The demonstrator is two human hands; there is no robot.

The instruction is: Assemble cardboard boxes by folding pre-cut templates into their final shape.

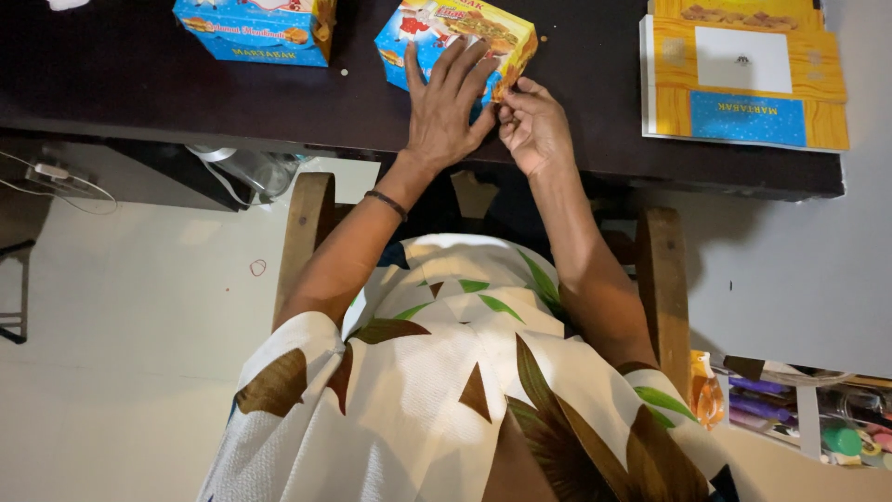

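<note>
- Dark, smooth tabletop (139,84) fills the upper part of the head view, with a pale floor below it and the person's leaf-patterned white garment in the foreground.
- Folded blue-and-yellow carton (455,42) sits on the table near its front edge, just ahead of the person, printed with a picture of food on top.
- Left hand (448,102) lies flat on the carton, fingers spread wide and pressing down on its lid; a dark band circles that wrist.
- Right hand (534,125) is curled narrow at the carton's near right corner, fingertips pinching the cardboard edge there, touching the left hand's thumb side.
- Second carton (255,28) of the same print stands to the left, well apart, partly cut off by the frame.
- Stack of flat unfolded cartons (743,84), yellow with a blue strip and a white panel, rests at the table's right end.
- Small crumbs or specks dot the table between the boxes.
- Wooden chair arms (307,232) flank the person's body.
- Clutter of coloured items (799,409) lies at the lower right, too small to tell apart.
</note>
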